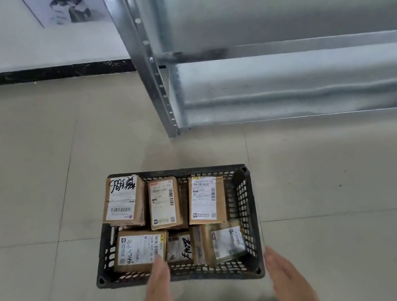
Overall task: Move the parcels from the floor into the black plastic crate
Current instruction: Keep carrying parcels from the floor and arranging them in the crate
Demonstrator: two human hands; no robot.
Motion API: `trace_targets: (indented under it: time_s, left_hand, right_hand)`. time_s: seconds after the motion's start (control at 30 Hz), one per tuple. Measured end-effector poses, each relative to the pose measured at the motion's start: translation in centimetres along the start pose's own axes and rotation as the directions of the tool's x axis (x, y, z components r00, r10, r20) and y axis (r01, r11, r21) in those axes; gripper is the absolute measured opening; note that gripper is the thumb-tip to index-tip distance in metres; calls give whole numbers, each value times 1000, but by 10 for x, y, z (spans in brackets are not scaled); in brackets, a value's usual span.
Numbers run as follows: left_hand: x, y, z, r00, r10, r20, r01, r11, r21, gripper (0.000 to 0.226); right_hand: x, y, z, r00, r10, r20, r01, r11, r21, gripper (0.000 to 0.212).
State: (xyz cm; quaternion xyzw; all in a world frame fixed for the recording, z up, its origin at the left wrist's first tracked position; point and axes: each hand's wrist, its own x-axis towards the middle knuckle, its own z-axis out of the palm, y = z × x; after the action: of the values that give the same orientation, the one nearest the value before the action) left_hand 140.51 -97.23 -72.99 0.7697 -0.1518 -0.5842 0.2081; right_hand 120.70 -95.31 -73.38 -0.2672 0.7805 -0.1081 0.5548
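Currently the black perforated plastic crate (253,219) sits on the pale tiled floor (28,175) and holds six brown cardboard parcels (164,203) with white shipping labels, in two rows of three. The left hand (157,293) reaches over the near rim, its fingers (161,266) straight, tips at the near-left parcel, gripping nothing. The right hand (285,276) is flat and empty just beside the crate's near right corner. A galvanised steel shelving rack (156,79) stands beyond the crate, apart from it.

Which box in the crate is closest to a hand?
The front-left parcel, with handwriting on its white label. Fingertips of the left hand reach its near right corner; the rest sit farther off.
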Motion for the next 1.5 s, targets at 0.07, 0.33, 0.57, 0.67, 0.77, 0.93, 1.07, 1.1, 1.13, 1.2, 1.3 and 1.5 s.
trace_targets:
  time_s: [0.07, 0.33, 0.57, 0.67, 0.77, 0.93, 1.07, 1.1, 1.13, 1.2, 1.3, 1.5]
  left_hand:
    - [-33, 18, 20, 988, -27, 150, 36, 998, -58, 44]
    - [-199, 180, 115, 919, 81, 387, -116, 991, 69, 38]
    - [-367, 225, 217, 799, 171, 576, -372, 894, 251, 25]
    - [-433, 219, 263, 738, 206, 642, -475, 835, 278, 15]
    - [-499, 213, 312, 675, 198, 711, -525, 806, 274, 13]
    - [-590, 205, 398, 599, 206, 774, -584, 773, 247, 14]
    - [-642, 196, 460, 530, 189, 827, -613, 759, 219, 11]
    - [-650, 195, 474, 512, 181, 840, -621, 753, 216, 11]
    - [-657, 195, 488, 497, 179, 849, -630, 747, 211, 11]
    - [-665, 201, 517, 472, 192, 860, -651, 734, 194, 12]
    - [-666, 220, 565, 446, 216, 868, -666, 728, 161, 12]
    - [-652, 267, 693, 403, 197, 894, -675, 724, 145, 12]
  right_hand:
    - [-23, -17, -25, 996, 1, 87, -12, 993, 120, 36]
    - [-142, -103, -201, 999, 50, -1, -37, 754, 656, 41]
    - [-265, -87, -354, 959, 43, -280, 162, 728, 666, 21]
    - [-312, -56, -409, 936, 89, -341, 199, 665, 720, 20]
    - [-357, -18, -469, 898, 132, -421, 252, 629, 736, 24]
    - [-417, 42, -571, 809, 216, -547, 316, 625, 714, 22]
    - [-444, 68, -639, 745, 232, -626, 368, 639, 675, 20]
    - [-447, 73, -653, 733, 235, -639, 378, 640, 669, 19]
    - [-447, 77, -665, 720, 238, -651, 388, 640, 663, 19]
    - [-443, 83, -689, 700, 233, -675, 413, 639, 649, 20]
    - [-427, 87, -728, 681, 218, -699, 450, 629, 634, 21]
    - [-374, 81, -841, 630, 233, -741, 455, 663, 595, 15]
